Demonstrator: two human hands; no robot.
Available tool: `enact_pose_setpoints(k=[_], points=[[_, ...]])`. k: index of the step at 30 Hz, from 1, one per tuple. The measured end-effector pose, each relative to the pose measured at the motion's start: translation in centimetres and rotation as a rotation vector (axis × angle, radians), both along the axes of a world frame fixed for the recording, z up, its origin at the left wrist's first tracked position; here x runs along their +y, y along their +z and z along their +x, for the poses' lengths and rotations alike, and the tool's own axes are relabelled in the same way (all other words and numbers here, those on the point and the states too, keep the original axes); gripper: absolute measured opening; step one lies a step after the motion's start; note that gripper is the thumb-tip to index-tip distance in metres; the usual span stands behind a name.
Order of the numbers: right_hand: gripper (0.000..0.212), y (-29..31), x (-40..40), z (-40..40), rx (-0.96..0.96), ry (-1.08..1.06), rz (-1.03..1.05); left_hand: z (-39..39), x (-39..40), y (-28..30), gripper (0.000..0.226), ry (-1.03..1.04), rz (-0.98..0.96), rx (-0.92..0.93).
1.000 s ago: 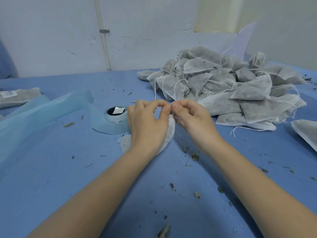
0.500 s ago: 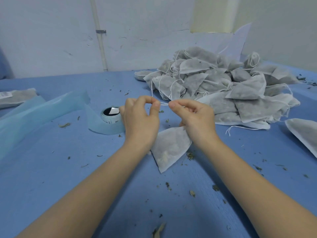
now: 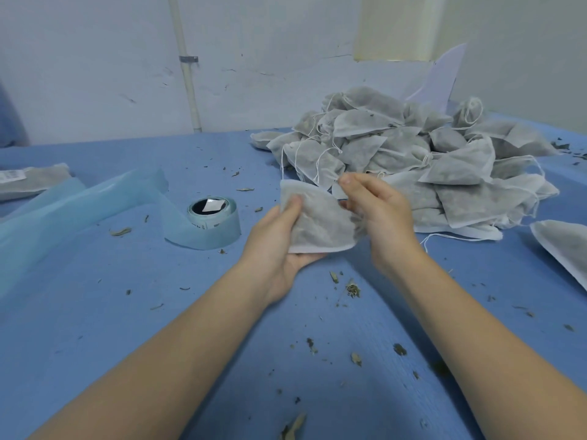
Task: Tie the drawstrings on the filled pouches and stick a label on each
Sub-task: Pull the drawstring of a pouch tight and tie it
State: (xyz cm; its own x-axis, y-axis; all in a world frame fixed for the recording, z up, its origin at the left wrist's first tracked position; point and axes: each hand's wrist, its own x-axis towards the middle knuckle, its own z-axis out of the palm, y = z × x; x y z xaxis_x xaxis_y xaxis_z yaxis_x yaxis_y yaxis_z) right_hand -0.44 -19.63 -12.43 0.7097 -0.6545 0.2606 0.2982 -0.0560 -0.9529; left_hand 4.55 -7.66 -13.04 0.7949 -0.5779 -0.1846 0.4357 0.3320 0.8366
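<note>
A filled white mesh pouch (image 3: 320,222) is lifted above the blue table. My left hand (image 3: 279,246) holds it from below, thumb pressed on its upper left face. My right hand (image 3: 378,211) grips the pouch's right end, where the gathered neck is hidden behind my fingers. A large heap of filled pouches (image 3: 419,160) with loose white drawstrings lies just behind my hands. The roll of labels (image 3: 211,222) on pale blue backing stands left of the held pouch.
A long strip of pale blue backing paper (image 3: 79,201) trails left from the roll. A labelled pouch (image 3: 28,181) lies at the far left edge, another pouch (image 3: 565,249) at the right edge. Dried leaf crumbs dot the blue table (image 3: 158,312). A white wall stands behind.
Both hands were pinching the drawstring ends above the pouch on the table. Now they have let the strings go and lifted the pouch, the left hand under it and the right on its end.
</note>
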Motion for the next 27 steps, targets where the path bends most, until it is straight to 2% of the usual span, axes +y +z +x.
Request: enact_pose_setpoints(k=[3, 7, 12, 16, 17, 20, 21, 22, 25, 27], points=[[0.012, -0.1, 0.5, -0.3, 0.048, 0.125, -0.211, 0.2, 0.3, 0.1, 0.029, 0.028, -0.02, 0.013], [0.017, -0.4, 0.6, -0.3, 0.099, 0.122, -0.415, -0.1, 0.6, 0.4, 0.041, 0.04, -0.015, -0.036], [0.014, -0.7, 0.7, -0.3, 0.079, 0.098, -0.543, -0.1, 0.7, 0.3, 0.024, 0.116, 0.087, -0.189], [0.009, -0.4, 0.9, 0.4, 0.131, 0.138, -0.625, 0.2, 1.5, 0.8, 0.025, 0.183, 0.124, -0.258], [0.008, -0.2, 1.0, 0.7, 0.167, 0.185, -0.587, 0.5, 1.9, 0.9, 0.025, 0.229, 0.146, -0.283], [0.025, 0.1, 1.6, 1.9, 0.22, 0.419, -0.208, 2.2, 3.8, 1.5, 0.025, 0.399, 0.209, -0.349], [0.029, -0.1, 2.0, 2.5, 0.252, 0.461, -0.149, 2.8, 4.5, 1.8, 0.025, 0.453, 0.207, -0.351], [0.033, -0.4, 2.5, 3.0, 0.306, 0.464, -0.183, 3.4, 5.3, 2.1, 0.024, 0.501, 0.193, -0.341], [0.052, -1.1, 3.9, 4.5, 0.472, 0.391, -0.584, 5.2, 7.1, 2.9, 0.013, 0.6, 0.15, -0.296], [0.061, -1.2, 4.8, 5.8, 0.502, 0.381, -0.723, 6.2, 8.0, 3.5, 0.012, 0.645, 0.115, -0.279]])
